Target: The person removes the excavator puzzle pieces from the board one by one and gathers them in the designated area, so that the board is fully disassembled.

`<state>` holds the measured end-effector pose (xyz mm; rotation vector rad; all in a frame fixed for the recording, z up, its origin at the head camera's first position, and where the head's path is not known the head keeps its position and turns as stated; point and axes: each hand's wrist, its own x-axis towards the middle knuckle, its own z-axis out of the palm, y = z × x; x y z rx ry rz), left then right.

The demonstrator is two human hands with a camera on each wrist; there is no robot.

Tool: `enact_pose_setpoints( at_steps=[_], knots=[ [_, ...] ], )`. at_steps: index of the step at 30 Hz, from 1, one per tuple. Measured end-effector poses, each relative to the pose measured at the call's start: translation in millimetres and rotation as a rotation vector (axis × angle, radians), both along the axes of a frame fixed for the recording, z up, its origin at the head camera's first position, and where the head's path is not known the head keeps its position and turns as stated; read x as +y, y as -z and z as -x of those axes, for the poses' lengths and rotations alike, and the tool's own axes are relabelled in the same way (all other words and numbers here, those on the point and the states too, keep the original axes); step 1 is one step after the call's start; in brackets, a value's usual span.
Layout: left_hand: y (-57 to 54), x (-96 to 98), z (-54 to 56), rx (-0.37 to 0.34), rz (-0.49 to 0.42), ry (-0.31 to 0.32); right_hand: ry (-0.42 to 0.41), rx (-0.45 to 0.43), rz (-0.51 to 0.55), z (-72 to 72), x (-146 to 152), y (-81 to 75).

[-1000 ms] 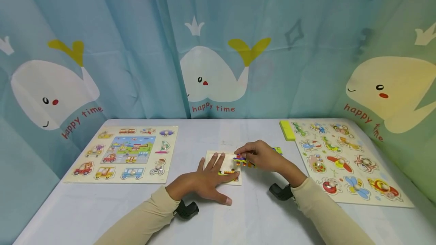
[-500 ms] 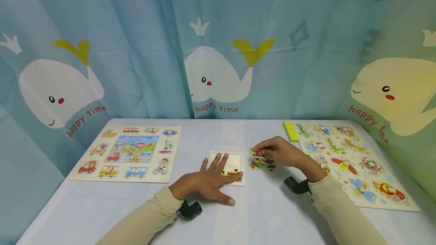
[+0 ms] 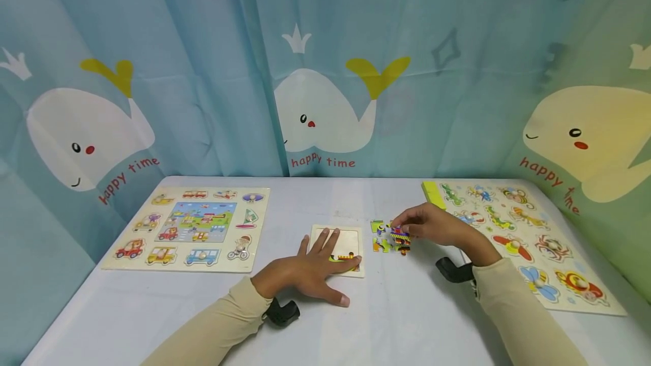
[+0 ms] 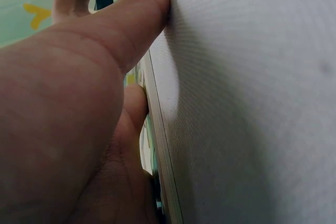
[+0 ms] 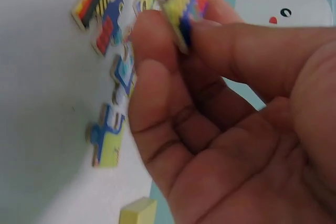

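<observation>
My left hand (image 3: 312, 273) lies with spread fingers across a small square wooden puzzle tray (image 3: 352, 240). A few fitted jigsaw pieces (image 3: 347, 256) show beside its index finger; the palm hides some of the tray. In the left wrist view, the tray's edge (image 4: 160, 150) runs beside the fingers, and the thumb touches the tabletop. Between thumb and fingertips, my right hand (image 3: 437, 229) pinches a colourful jigsaw piece (image 5: 184, 1) with a yellow striped band. It is tilted above a cluster of loose jigsaw pieces (image 3: 378, 245) right of the tray, partly hiding them.
A knob puzzle board with vehicles (image 3: 122, 267) lies at the left. On the right is another with insects (image 3: 513, 236), partly behind the right arm. A yellow block (image 3: 433, 194) sits at that board's far left corner. A curtain (image 3: 218, 100) hangs behind the table.
My right hand has moved right, carrying the pinched jigsaw piece from the tray's edge to above the loose pieces. The left hand stays on the tray. The head view has shifted slightly.
</observation>
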<state>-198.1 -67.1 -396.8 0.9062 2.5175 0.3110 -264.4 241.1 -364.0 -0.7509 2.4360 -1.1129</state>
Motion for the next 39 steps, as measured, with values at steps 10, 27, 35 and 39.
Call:
enact_pose_setpoints(
  at_steps=[10, 27, 35, 39],
  knots=[
    [-0.2, -0.8, -0.2, -0.01, -0.01, -0.003, -0.063, -0.024, -0.055, 1.0, 21, -4.0],
    [-0.1, -1.3, -0.2, 0.0, -0.009, 0.005, -0.028, -0.068, -0.089, 7.1, 36, 3.6],
    [-0.8, -0.2, 0.3, 0.004, 0.002, -0.002, -0.002, -0.058, -0.103, 5.1, 36, 0.9],
    [1.3, -1.7, -0.1, 0.004, -0.015, 0.009, -0.004, -0.047, -0.11, 5.0, 37, 0.4]
  ],
)
